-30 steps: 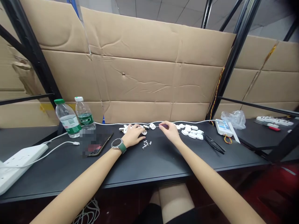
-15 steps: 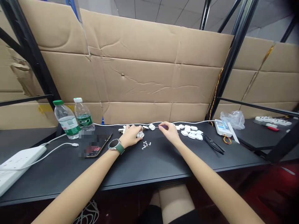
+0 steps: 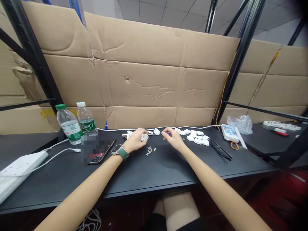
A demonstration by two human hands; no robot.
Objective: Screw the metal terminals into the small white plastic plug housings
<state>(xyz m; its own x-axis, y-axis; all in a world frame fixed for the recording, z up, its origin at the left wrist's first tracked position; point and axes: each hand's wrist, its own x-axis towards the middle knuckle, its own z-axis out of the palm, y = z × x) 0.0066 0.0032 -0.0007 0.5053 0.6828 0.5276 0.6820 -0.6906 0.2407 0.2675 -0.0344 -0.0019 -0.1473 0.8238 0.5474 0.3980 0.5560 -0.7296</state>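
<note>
Left hand (image 3: 136, 140) grips a rounded white plastic piece (image 3: 144, 137) behind a heap of small pale parts (image 3: 150, 150); right of that heap, the right hand (image 3: 172, 138) pinches, seemingly, a thin metallic rod (image 3: 159, 134).

rounded white piece (image 3: 144, 138) — held, slim tool (image 3: 159, 134) — near level, pointing left

Green-capped bottle (image 3: 72, 126) upright on bench (image 3: 154, 179). White-capped bottle (image 3: 88, 121) just right of it. Phone (image 3: 103, 155), partly pixelated, in front and to right of green-capped bottle. White power strip (image 3: 21, 171) in front, to left of it. Cardboard (image 3: 154, 83) behind it. Clear plastic bag (image 3: 241, 124) well to its right.
</note>
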